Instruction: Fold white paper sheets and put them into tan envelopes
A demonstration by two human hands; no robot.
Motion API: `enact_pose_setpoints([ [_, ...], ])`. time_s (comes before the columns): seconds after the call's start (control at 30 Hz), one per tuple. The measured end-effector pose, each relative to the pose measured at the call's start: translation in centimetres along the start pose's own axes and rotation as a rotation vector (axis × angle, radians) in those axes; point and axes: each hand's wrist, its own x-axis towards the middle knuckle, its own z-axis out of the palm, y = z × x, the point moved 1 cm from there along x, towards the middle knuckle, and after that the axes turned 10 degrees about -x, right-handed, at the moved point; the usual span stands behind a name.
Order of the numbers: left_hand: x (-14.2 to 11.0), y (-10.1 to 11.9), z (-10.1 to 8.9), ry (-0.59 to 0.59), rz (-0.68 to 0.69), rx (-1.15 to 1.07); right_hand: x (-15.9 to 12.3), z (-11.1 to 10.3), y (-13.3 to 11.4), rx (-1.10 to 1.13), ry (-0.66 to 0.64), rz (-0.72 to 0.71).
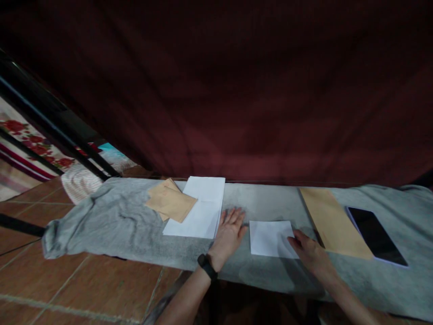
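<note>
My left hand [229, 231] lies flat and open on the grey cloth [118, 221], fingers spread, just right of a stack of white sheets [199, 208]. A black band sits on that wrist. My right hand [309, 253] rests on the right edge of a folded white paper [269, 238], its fingers pressing the paper down. Small tan envelopes [170, 201] lie overlapping on the left part of the white stack.
A large tan envelope [333, 222] lies to the right of my right hand, and a dark tablet [377, 234] beside it. A dark red curtain [237, 90] hangs behind the cloth. Brown floor tiles [84, 284] and a black metal frame [50, 131] are at left.
</note>
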Motion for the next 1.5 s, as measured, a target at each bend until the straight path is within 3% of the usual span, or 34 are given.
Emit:
enact_pose_setpoints([
  [0.1, 0.2, -2.8, -2.2, 0.116, -0.378, 0.209, 0.0, -0.2, -0.1, -0.002, -0.005, 0.014],
  [0.17, -0.1, -4.2, -3.1, 0.100, -0.488, 0.276, 0.0, -0.3, -0.2, 0.008, -0.014, 0.021],
  [0.27, -0.6, -4.8, -3.3, 0.071, -0.497, 0.284, 0.0, -0.3, -0.2, 0.013, -0.014, 0.020],
  [0.5, -0.5, -3.4, -2.5, 0.069, -0.485, 0.280, 0.0, -0.5, -0.1, 0.057, -0.023, 0.020],
  [0.83, 0.1, -3.0, -3.1, 0.104, -0.453, 0.239, 0.0, -0.4, 0.1, 0.075, -0.002, 0.009],
  [0.93, 0.5, -4.3, -4.7, 0.161, -0.504, 0.265, 0.0, -0.6, 0.0, 0.076, -0.010, 0.017],
  [1.07, -0.3, -8.0, -7.2, 0.250, -0.685, 0.344, 0.0, -0.8, -0.1, 0.074, -0.037, 0.023],
  [1.2, -1.5, -10.2, -8.0, 0.199, -0.737, 0.347, -0.1, -0.9, -0.2, 0.069, -0.018, 0.010],
  [1.33, -1.0, -8.1, -7.2, 0.172, -0.667, 0.332, -0.3, -0.8, -0.3, 0.061, 0.007, 0.028],
  [1.5, -0.5, 0.0, -4.4, 0.089, -0.457, 0.249, -0.5, -2.1, -1.6, 0.033, 0.226, 0.008],
])
